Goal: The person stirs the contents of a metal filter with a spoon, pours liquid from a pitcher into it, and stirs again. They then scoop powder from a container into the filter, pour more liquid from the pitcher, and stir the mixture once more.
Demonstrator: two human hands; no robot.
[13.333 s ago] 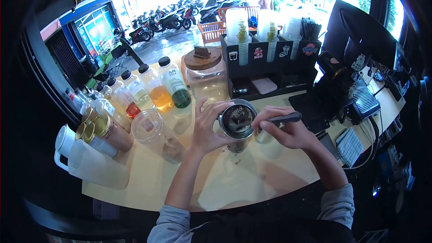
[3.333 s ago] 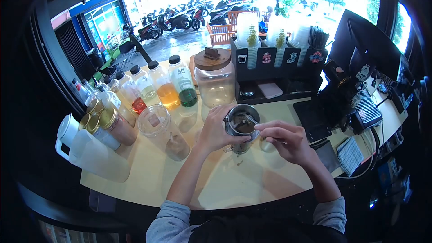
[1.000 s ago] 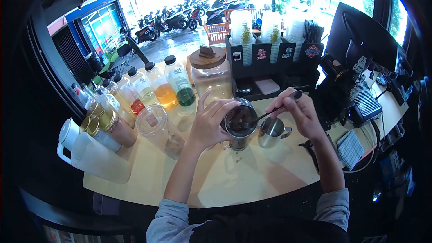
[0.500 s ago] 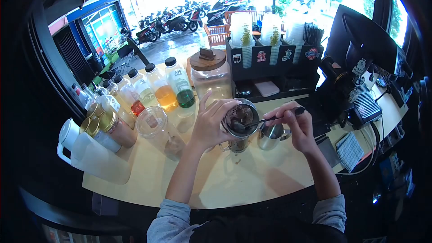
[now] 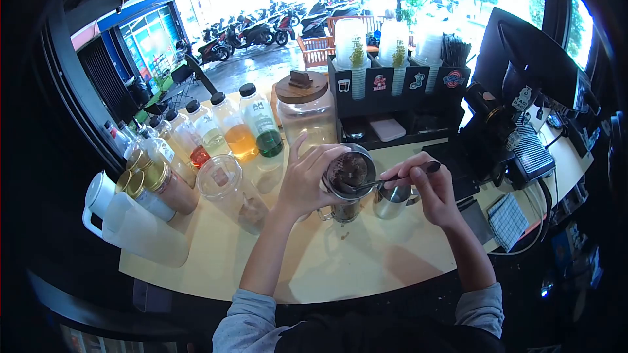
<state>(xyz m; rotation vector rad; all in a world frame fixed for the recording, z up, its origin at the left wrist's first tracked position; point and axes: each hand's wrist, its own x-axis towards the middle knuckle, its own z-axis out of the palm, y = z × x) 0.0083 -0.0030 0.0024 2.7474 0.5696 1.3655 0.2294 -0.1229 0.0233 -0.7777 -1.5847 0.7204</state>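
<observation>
My left hand (image 5: 310, 180) is wrapped round a round cup (image 5: 373, 168) with dark brown, wet-looking contents inside, tilted so that its mouth faces me. In my right hand (image 5: 428, 188) is a spoon (image 5: 387, 180) with a black handle end, its bowl inside the cup near the lower rim and partly hidden by the dark contents. Beneath the cup stands a glass mug (image 5: 345, 212) with something dark in it. A steel milk pitcher (image 5: 390, 204) is just right of the mug. Small brown spots mark the counter in front of the mug.
On the left of the counter (image 5: 366, 268) stand a clear plastic container (image 5: 229, 189), a white pitcher (image 5: 140, 232), lidded jars (image 5: 175, 189) and several syrup bottles (image 5: 239, 134). Behind are a wooden-lidded jar (image 5: 304, 111) and a cup holder (image 5: 392, 85). A checked cloth (image 5: 508, 220) lies right.
The spoon's bowl has shifted slightly down and left inside the cup, and less of it shows. My right hand has turned a little; my left hand holds the cup in the same place.
</observation>
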